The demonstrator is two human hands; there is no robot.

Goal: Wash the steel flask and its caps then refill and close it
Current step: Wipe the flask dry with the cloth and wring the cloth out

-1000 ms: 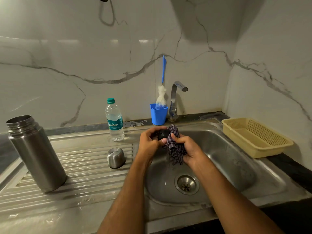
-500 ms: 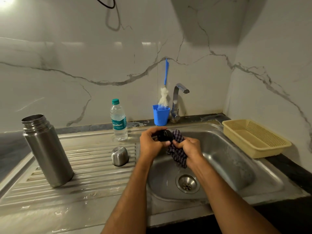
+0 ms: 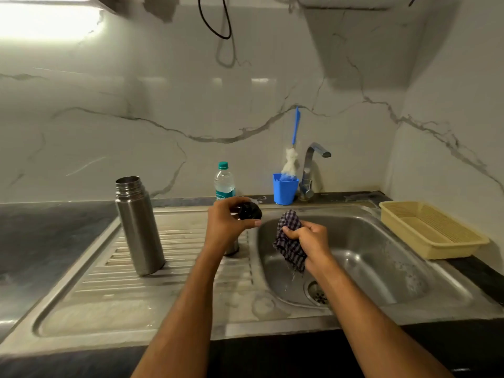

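The steel flask [image 3: 139, 227] stands upright and uncapped on the ribbed drainboard [image 3: 169, 271], left of my hands. My left hand [image 3: 227, 222] grips a small black inner cap [image 3: 249, 211] above the drainboard's right end. My right hand [image 3: 308, 241] clutches a wet checked cloth [image 3: 289, 244] over the sink basin [image 3: 381, 263], a short way right of the cap and apart from it. The steel outer cap [image 3: 231, 246] sits on the drainboard, mostly hidden behind my left wrist.
A plastic water bottle [image 3: 224, 181] stands at the back behind my left hand. Beside the tap [image 3: 311, 170] is a blue cup [image 3: 285, 188] holding a bottle brush [image 3: 291, 156]. A beige plastic basket [image 3: 433, 230] rests on the right counter. The drain [image 3: 316, 291] lies under my right forearm.
My hands have come apart: the left has carried the black cap leftward away from the cloth, which stays in my right hand. The view has tilted upward and to the left.
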